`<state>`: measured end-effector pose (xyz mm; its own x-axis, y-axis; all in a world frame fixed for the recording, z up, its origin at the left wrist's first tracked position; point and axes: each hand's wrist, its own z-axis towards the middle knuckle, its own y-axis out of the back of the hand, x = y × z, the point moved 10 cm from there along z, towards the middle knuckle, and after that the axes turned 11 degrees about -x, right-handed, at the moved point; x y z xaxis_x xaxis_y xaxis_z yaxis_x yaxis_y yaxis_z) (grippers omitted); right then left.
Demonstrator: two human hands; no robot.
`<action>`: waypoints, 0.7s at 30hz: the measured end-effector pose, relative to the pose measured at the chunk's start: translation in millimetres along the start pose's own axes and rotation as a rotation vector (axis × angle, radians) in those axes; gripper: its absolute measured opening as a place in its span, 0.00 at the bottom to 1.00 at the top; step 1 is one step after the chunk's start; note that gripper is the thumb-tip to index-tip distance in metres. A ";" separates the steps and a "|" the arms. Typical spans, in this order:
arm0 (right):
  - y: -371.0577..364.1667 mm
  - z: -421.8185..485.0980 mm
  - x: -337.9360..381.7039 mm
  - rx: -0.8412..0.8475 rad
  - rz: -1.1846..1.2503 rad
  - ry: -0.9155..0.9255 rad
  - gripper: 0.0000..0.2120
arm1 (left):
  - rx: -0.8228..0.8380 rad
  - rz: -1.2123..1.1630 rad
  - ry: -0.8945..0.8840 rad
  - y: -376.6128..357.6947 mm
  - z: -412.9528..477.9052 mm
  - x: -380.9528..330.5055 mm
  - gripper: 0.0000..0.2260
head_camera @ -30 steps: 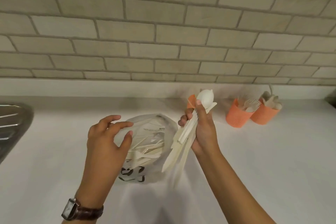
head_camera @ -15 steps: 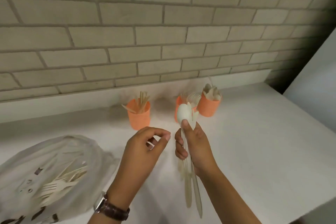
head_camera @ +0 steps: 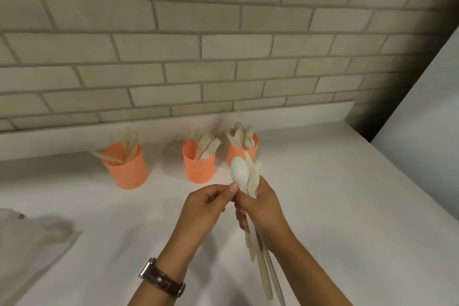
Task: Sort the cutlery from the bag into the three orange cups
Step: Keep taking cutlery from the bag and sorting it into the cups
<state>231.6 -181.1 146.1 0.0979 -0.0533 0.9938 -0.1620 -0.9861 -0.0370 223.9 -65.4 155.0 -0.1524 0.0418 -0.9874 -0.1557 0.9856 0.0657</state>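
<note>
We are at the picking-apart step: our right hand (head_camera: 263, 206) is wrapped around a bundle of pale wooden cutlery (head_camera: 258, 251), heads up, handles hanging below the fist. Our left hand (head_camera: 206, 208) pinches at the neck of the white plastic spoon (head_camera: 239, 173) at the front of that bundle. Next, we judge, the spoon must be drawn free without dragging its neighbours loose, then carried to the right orange mesh cup (head_camera: 244, 154), which already holds spoons. The middle orange mesh cup (head_camera: 198, 164) holds forks; the left orange mesh cup (head_camera: 125, 169) holds flat pieces, probably knives. All three stand on the white worktop (head_camera: 335, 206) near the wall. The clear plastic bag (head_camera: 32, 238) lies at the left edge, well apart.
</note>
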 end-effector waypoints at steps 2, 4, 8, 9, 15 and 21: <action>8.0 5.8 1.6 0.012 -0.068 0.019 0.11 | -0.045 0.008 0.026 -7.3 4.7 1.6 0.11; 12.8 11.3 4.8 0.030 -0.116 0.059 0.15 | -0.079 0.025 0.044 -15.2 9.9 1.9 0.10; 20.3 23.3 10.7 0.045 -0.170 0.146 0.20 | -0.116 0.069 0.012 -26.8 19.2 -5.8 0.09; 22.7 27.2 10.5 0.044 -0.176 0.153 0.20 | -0.116 0.078 0.000 -28.9 21.9 -7.5 0.09; 30.6 43.9 8.4 0.121 -0.171 0.138 0.21 | -0.003 0.074 -0.004 -45.7 33.6 -5.3 0.09; 40.5 56.4 5.6 0.148 0.016 0.065 0.15 | 0.068 -0.024 0.050 -61.6 44.2 -4.2 0.10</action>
<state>281.0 -230.2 144.2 0.0324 -0.0636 0.9974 -0.0159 -0.9979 -0.0632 277.3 -119.0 148.7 -0.1977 0.0110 -0.9802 -0.0932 0.9952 0.0300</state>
